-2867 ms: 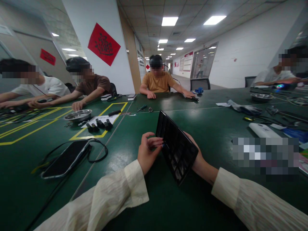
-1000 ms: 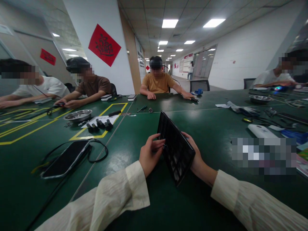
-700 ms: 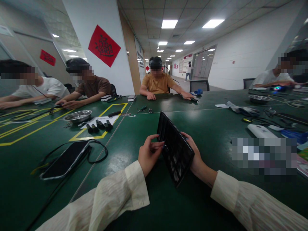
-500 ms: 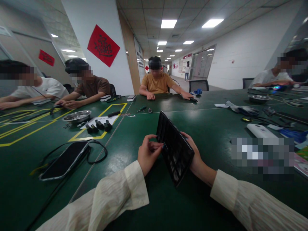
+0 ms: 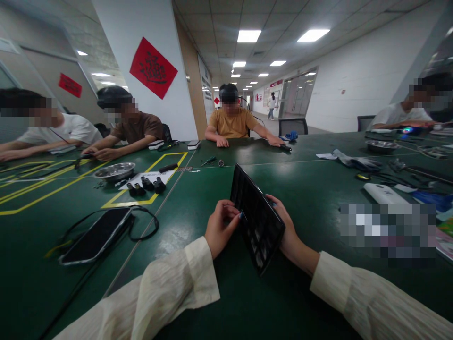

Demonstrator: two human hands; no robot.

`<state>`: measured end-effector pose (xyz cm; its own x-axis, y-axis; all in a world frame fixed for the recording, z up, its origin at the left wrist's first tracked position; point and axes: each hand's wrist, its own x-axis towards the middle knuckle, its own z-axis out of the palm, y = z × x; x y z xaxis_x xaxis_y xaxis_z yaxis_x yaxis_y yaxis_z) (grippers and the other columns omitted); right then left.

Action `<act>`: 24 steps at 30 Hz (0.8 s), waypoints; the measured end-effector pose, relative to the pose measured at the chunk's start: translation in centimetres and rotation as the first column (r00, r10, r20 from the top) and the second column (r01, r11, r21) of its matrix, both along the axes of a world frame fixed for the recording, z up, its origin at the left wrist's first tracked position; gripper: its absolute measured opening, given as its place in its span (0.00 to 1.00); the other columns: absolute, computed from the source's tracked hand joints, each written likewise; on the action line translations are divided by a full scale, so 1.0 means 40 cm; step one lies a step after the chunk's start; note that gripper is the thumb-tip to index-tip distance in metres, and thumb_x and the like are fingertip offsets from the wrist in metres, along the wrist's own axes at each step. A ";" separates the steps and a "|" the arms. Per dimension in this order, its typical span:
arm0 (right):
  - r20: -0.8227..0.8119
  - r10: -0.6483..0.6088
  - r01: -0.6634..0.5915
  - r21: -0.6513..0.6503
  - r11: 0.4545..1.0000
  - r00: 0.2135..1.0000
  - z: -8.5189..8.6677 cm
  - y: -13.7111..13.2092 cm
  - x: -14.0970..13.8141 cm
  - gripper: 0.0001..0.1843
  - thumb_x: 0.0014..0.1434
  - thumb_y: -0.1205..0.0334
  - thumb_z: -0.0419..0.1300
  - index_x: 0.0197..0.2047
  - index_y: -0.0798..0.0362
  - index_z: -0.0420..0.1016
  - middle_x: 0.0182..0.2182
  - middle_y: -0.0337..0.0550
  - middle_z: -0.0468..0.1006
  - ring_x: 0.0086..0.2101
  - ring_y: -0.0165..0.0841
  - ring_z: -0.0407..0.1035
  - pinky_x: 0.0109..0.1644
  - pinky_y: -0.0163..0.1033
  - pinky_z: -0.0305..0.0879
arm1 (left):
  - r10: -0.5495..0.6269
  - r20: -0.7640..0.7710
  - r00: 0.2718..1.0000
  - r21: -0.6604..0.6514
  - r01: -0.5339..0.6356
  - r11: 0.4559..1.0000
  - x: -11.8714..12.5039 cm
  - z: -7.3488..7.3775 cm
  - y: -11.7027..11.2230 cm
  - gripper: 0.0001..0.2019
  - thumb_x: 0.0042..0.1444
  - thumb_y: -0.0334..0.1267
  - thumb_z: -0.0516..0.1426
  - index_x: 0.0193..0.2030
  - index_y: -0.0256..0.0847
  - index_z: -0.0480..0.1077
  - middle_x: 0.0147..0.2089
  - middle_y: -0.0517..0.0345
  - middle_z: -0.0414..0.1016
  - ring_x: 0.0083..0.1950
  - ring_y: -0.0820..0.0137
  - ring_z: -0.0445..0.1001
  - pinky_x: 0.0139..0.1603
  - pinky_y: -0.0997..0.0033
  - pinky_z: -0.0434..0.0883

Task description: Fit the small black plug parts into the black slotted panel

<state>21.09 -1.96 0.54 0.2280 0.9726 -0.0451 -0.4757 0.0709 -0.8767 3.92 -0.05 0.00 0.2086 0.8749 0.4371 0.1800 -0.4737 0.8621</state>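
In the head view a thin black rectangular panel [image 5: 260,222], like a tablet, stands tilted above the table. Dark grid-like shapes show on its glossy face; whether these are reflections I cannot tell. My right hand [image 5: 288,231] is closed around its far right edge, with most fingers hidden behind it. My left hand [image 5: 221,224] is at the panel's left side, thumb and fingers drawn together in a pinch against its face. Anything between those fingertips is too small to make out. Blue nails show on both hands.
Left on the green table [image 5: 191,198] lie a phone [image 5: 97,236] with a black cable, a metal bowl [image 5: 115,171] and several short black cylindrical parts [image 5: 146,185]. A white device [image 5: 384,194] and gloves [image 5: 357,160] lie right. Several people sit around the table.
My left index finger has curled in from the panel's edge toward the thumb. The panel and my right hand have hardly moved. A person far back has walked slightly left.
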 end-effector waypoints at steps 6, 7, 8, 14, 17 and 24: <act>0.095 0.001 -0.003 0.028 1.000 0.996 0.006 -0.010 -0.002 0.21 0.51 0.54 0.56 0.49 0.47 0.69 0.32 0.37 0.74 0.30 0.33 0.67 0.32 0.36 0.61 | -0.031 -0.212 0.977 0.048 0.042 0.998 -0.004 -0.005 0.003 0.06 0.60 0.39 0.50 0.41 0.40 0.61 0.33 0.60 0.66 0.34 0.74 0.66 0.36 0.73 0.65; 0.107 0.001 -0.003 0.025 1.000 0.994 0.006 -0.010 -0.002 0.21 0.51 0.54 0.56 0.49 0.47 0.69 0.32 0.37 0.74 0.30 0.33 0.66 0.32 0.36 0.61 | -0.032 -0.218 0.975 0.049 0.044 0.998 -0.004 -0.006 0.003 0.07 0.61 0.39 0.49 0.42 0.40 0.61 0.32 0.61 0.65 0.33 0.74 0.66 0.35 0.73 0.64; 0.120 0.000 -0.003 0.021 1.000 0.993 0.004 -0.009 -0.002 0.21 0.51 0.54 0.56 0.49 0.46 0.69 0.32 0.37 0.74 0.30 0.33 0.66 0.31 0.36 0.61 | -0.027 -0.223 0.974 0.052 0.039 0.998 -0.004 -0.007 0.002 0.07 0.61 0.39 0.49 0.43 0.41 0.60 0.31 0.62 0.65 0.32 0.74 0.65 0.35 0.73 0.64; 0.168 0.022 -0.030 0.047 0.998 0.985 -0.001 -0.005 -0.004 0.22 0.52 0.53 0.56 0.51 0.46 0.68 0.32 0.36 0.74 0.28 0.32 0.65 0.31 0.36 0.60 | 0.033 -0.232 0.972 0.087 -0.013 0.996 0.001 -0.007 -0.007 0.06 0.61 0.37 0.47 0.43 0.42 0.53 0.31 0.64 0.63 0.31 0.74 0.65 0.34 0.74 0.63; 0.182 0.029 -0.040 0.053 0.998 0.983 -0.001 -0.005 -0.003 0.22 0.52 0.53 0.55 0.51 0.46 0.68 0.33 0.36 0.73 0.29 0.32 0.65 0.31 0.36 0.60 | 0.070 -0.254 0.965 0.097 -0.046 0.994 0.003 -0.005 -0.010 0.04 0.61 0.37 0.47 0.38 0.43 0.51 0.30 0.65 0.60 0.30 0.75 0.63 0.33 0.74 0.61; 0.173 0.052 -0.059 0.040 0.997 0.984 -0.001 -0.005 -0.002 0.23 0.52 0.53 0.55 0.52 0.46 0.67 0.30 0.36 0.73 0.27 0.33 0.65 0.30 0.37 0.59 | 0.058 -0.237 0.970 0.088 -0.038 0.995 0.003 0.007 -0.018 0.02 0.60 0.33 0.44 0.37 0.43 0.50 0.32 0.63 0.58 0.31 0.75 0.61 0.34 0.74 0.60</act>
<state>21.01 -2.14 0.48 0.1743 0.9841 0.0336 -0.3224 0.0893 -0.9424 4.02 -0.78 0.27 0.2742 0.8493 0.4510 0.4000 -0.5273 0.7497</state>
